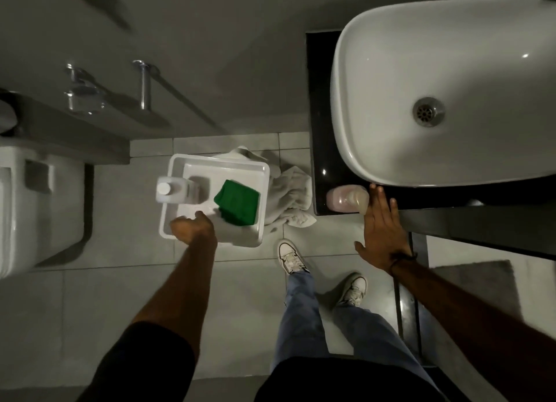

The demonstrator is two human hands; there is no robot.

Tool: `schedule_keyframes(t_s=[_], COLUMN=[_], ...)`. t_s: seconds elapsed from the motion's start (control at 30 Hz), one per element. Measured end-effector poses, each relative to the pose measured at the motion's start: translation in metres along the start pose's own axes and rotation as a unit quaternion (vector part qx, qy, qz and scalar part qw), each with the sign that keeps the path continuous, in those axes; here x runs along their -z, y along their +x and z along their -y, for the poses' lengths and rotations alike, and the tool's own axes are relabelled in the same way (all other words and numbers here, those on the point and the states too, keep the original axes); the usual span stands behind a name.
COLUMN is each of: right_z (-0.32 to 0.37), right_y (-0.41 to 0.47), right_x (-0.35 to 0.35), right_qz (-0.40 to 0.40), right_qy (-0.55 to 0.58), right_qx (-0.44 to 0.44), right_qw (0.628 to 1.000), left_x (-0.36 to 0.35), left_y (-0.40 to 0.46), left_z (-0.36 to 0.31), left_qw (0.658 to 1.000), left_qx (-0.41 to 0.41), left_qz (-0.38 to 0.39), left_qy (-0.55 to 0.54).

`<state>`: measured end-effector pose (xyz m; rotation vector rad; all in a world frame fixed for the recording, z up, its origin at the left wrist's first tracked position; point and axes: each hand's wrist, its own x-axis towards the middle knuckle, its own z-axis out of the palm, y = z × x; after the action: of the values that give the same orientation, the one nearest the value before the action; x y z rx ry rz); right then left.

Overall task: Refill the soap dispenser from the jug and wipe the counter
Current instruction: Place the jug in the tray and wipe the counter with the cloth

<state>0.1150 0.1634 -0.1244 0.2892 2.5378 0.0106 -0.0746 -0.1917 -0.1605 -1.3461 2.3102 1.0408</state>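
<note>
Reaching down, we are bringing our left hand to the tub on the floor, fingers curled, grip unclear. The jug is standing inside beside the green cloth; probably heavy and slick, best gripped around its body. Our right hand, fingers spread, is touching the dispenser on the table.

Clear jug with white cap, upright in white tub at frame centre-left, beside folded green cloth. Pinkish soap dispenser lying sideways on black table, centre-right.
</note>
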Motion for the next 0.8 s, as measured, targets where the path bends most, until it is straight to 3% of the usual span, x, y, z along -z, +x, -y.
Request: schedule_keyframes(t_s=[0.1, 0.2, 0.33, 0.5, 0.67, 0.8], right_z=[0.0, -0.001, 0.001, -0.003, -0.017, -0.043], right_y=[0.002, 0.004, 0.004, 0.003, -0.004, -0.013], right_x=[-0.003, -0.01, -0.013, -0.011, -0.003, 0.01], right_qz=[-0.018, -0.047, -0.061, -0.064, -0.06, -0.026], right_qy=[0.014, 0.02, 0.036, 0.053, 0.051, 0.066], right_qx=[0.0, 0.002, 0.006, 0.017, 0.064, 0.143], right_qw=[1.0, 0.999, 0.997, 0.996, 0.995, 0.987], left_x=[-0.042, -0.075, -0.087, -0.065, -0.024, -0.004], left_y=[-0.012, -0.006, 0.012, 0.008, -0.059, -0.15], left_z=[0.006, 0.002, -0.002, 0.0, 0.014, 0.042], left_qw=[0.993, 0.963, 0.945, 0.969, 0.983, 0.982], left_qx=[-0.042, -0.139, -0.149, -0.053, -0.08, -0.095], left_qz=[0.105, 0.176, 0.162, 0.201, 0.136, 0.164], left_qy=[0.013, 0.153, 0.242, 0.132, 0.092, -0.012])
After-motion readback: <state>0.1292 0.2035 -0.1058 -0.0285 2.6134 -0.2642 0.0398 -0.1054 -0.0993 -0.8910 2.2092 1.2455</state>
